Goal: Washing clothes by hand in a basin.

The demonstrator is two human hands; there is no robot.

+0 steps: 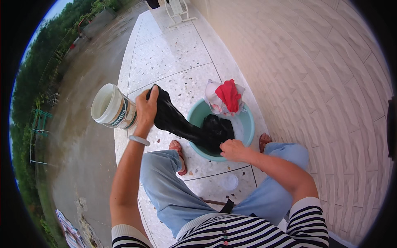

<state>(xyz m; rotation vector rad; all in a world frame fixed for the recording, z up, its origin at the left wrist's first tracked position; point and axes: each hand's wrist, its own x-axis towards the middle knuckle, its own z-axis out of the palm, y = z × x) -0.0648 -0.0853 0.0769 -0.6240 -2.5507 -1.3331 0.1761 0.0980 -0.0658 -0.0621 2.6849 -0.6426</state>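
Observation:
A wet-looking black cloth garment (176,119) stretches from my raised left hand (147,108) down into a teal plastic basin (252,127) on the floor between my feet. My left hand grips its upper end, near the white bucket. My right hand (234,150) is closed on the dark cloth at the basin's near rim. More black cloth (217,125) lies bunched in the basin, with whitish water or suds beside it. On the basin's far rim rests a pale bundle of cloth (212,93) with a red cloth (229,95) on top.
A white plastic bucket (124,111) bearing writing stands at the left edge of the speckled tile floor (167,71). A small clear round lid or dish (229,182) lies between my legs. A tiled wall (310,93) rises at the right. A white metal frame (178,12) stands far ahead.

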